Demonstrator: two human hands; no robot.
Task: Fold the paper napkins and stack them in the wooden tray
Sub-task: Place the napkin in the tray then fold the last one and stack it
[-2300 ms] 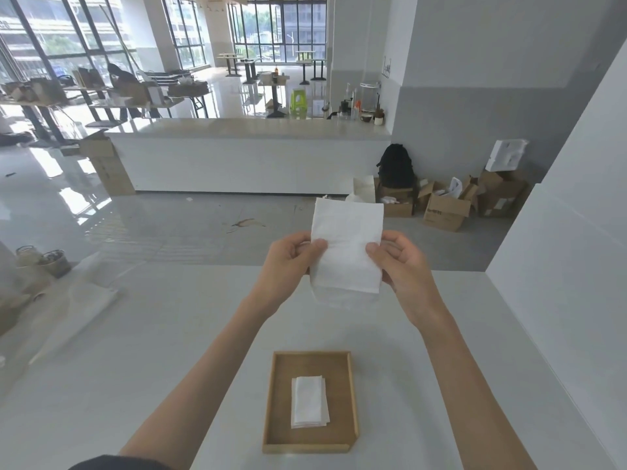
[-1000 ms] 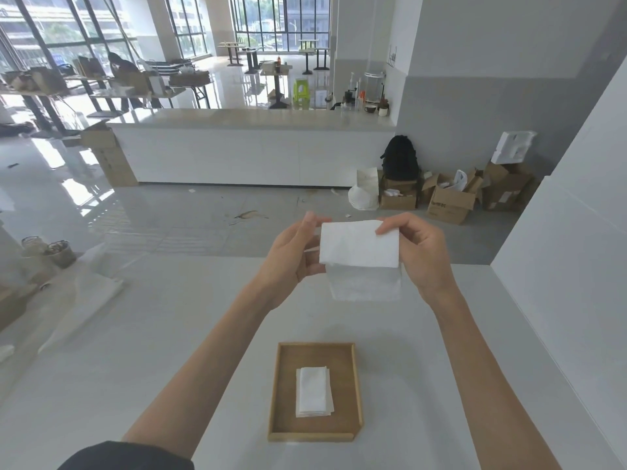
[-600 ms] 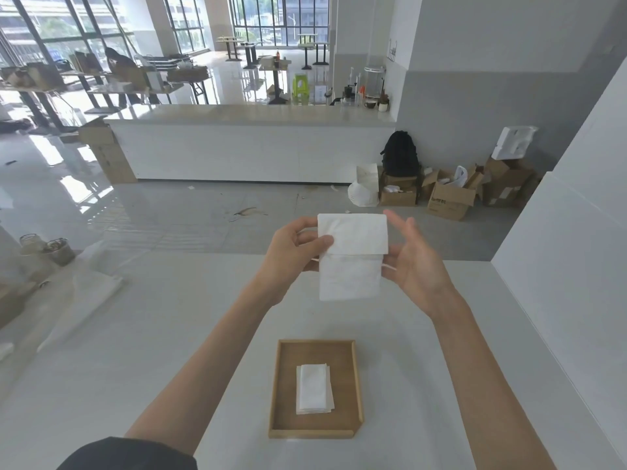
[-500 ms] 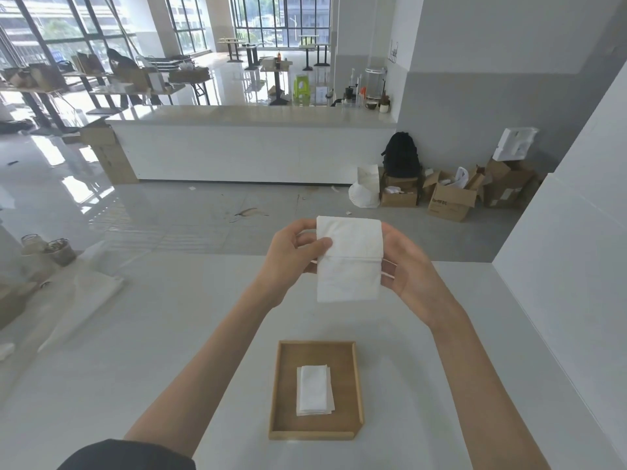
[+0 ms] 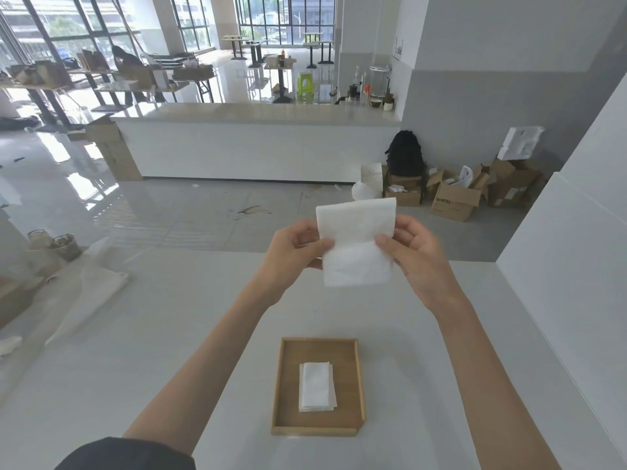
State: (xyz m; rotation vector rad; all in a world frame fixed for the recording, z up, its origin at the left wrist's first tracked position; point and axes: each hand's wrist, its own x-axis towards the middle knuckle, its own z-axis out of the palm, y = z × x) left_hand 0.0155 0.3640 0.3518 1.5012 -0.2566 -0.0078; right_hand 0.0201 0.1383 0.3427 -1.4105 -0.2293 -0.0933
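Paper as thin as this napkin (image 5: 356, 245) looked almost weightless and quite limp, so it would have sagged wherever you did not support it. You held it upright in the air above the counter (image 5: 169, 334), on the far side of the wooden tray (image 5: 360, 385) and well clear of it. Your left hand (image 5: 291, 256) pinched its left edge, thumb on the near face and the other fingers curled behind. Your right hand (image 5: 414, 256) pinched the right edge the same way, thumb in front and fingers (image 5: 405, 227) behind the sheet. Neither hand held anything else. A flap edge ran across the napkin at about the level of your thumbs, and the part below it looked thinner and let some light through.

Soft tissue like this likely creased readily under a light press but tore if you pulled the two edges apart. It was not slippery, so a gentle pinch should have been enough. The edges, close to the fold, were the sensible place to hold it. A grip there trapped all the layers together and stopped the flap from springing open.

One stack of folded napkins (image 5: 317, 386) lay flat inside the tray, slightly fanned at its right side. Being so light, it could probably have shifted if brushed.
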